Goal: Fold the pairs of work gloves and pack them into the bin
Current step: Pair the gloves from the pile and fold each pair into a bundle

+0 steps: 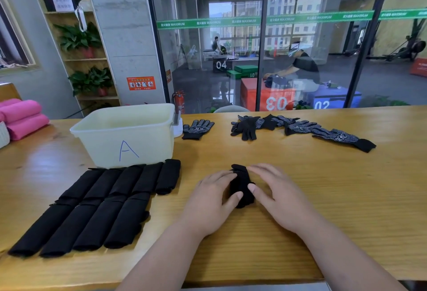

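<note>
A folded pair of black work gloves (240,184) lies on the wooden table (323,186) between my hands. My left hand (208,203) touches its left side with fingers and thumb. My right hand (275,196) lies over its right side, thumb on the fabric. A white plastic bin (129,133) marked with a blue "A" stands at the back left; its inside shows no gloves. Several folded black pairs (99,205) lie in two rows in front of the bin. Loose dotted gloves (298,127) are spread at the back right, and one pair (198,128) lies beside the bin.
Pink rolls (22,117) sit at the table's far left edge. A glass wall (265,36) runs behind the table. Bare wood lies to the right of my hands, and the near table edge (254,282) crosses under my forearms.
</note>
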A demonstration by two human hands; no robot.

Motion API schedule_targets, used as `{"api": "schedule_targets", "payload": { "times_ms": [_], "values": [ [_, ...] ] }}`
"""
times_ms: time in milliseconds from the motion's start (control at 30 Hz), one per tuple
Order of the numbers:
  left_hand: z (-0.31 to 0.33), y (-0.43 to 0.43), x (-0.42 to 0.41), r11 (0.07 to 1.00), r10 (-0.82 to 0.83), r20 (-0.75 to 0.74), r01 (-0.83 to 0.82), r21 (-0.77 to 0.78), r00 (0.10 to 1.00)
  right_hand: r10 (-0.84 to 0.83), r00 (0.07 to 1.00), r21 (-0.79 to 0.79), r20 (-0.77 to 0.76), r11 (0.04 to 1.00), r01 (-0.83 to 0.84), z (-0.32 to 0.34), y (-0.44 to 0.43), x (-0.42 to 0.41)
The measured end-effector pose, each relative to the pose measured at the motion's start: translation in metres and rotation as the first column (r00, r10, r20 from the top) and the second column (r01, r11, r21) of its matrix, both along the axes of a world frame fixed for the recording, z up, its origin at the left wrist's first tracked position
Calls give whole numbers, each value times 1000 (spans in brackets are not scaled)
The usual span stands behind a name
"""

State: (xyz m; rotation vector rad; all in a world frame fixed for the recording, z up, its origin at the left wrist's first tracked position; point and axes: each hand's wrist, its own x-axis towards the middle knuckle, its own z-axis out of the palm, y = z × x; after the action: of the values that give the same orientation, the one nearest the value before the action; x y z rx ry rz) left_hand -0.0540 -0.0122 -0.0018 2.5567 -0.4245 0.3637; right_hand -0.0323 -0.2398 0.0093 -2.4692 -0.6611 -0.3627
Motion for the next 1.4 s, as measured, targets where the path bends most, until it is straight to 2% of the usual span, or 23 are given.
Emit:
{"api": "schedule_targets", "payload": {
  "times_ms": [100,167,300,433,500,600,800,967,1200,1400],
  "values": [
    [0,2,1,997,-37,-59,41,63,998,66,989,-256,-135,962,-100,-3,5,2],
    [1,-1,0,990,-40,-90,52,134,995,50,986,-344,-160,933,-104,-6,7,4],
    [2,0,1,996,-40,-120,49,77,992,40,986,-320,-160,943,-90,-5,7,6],
    [4,2,-2,999,-44,-83,45,8,996,70,988,-193,-140,976,-96,-5,4,2],
    [4,0,-2,996,-49,-91,55,68,995,83,985,-163,-148,981,-107,-5,1,1],
    [3,-5,1,981,-15,-123,38,192,992,77,980,-214,-186,970,-117,-5,4,1],
    [6,-6,-1,978,-5,-145,35,205,989,60,984,-276,-170,955,-106,-4,5,1],
    [14,4,-11,966,10,-100,16,260,995,85,983,-322,-163,937,-134,-2,7,-4],
    [21,43,-37,917,82,-62,-51,395,995,115,980,-298,-165,941,-161,2,30,-16],
    [26,84,-61,895,178,-26,-151,420,984,180,969,-293,-167,930,-223,3,72,-36]
  ]
}}
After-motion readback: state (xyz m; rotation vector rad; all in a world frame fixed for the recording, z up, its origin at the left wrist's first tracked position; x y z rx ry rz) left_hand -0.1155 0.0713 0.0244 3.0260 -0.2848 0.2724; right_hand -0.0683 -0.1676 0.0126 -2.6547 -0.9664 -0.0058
